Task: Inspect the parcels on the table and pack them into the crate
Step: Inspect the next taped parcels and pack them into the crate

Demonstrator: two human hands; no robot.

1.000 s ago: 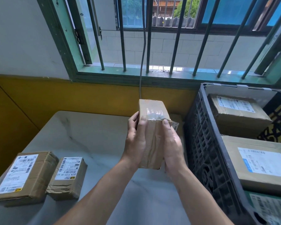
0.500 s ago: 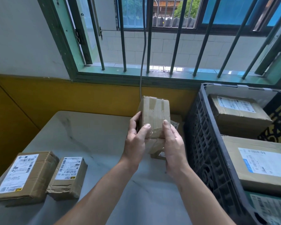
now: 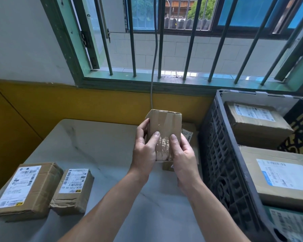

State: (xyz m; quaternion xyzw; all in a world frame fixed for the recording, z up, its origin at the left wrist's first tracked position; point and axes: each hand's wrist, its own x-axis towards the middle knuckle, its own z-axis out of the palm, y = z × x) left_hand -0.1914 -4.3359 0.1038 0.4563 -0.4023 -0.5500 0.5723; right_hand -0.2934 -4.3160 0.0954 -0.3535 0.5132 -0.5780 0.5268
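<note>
A small brown taped parcel [image 3: 164, 126] is held upright above the table, near its far right side. My left hand [image 3: 144, 149] grips its left side with the thumb across the taped face. My right hand [image 3: 182, 154] grips its right side, thumb on the tape too. Behind and below it another parcel [image 3: 188, 135] lies on the table, mostly hidden. The dark plastic crate [image 3: 222, 154] stands at the right with several labelled parcels inside, such as one [image 3: 278, 175] in its middle.
Two labelled parcels lie at the table's front left: a larger one [image 3: 24, 187] and a smaller one [image 3: 73, 187]. The pale marble table [image 3: 94, 147] meets a yellow wall below a barred window. A grey cable [image 3: 153, 67] hangs down behind the held parcel.
Both hands have turned the parcel over in place, from a long side facing me to a shorter taped face. The thumbs have shifted on the tape. The other parcels have stayed put.
</note>
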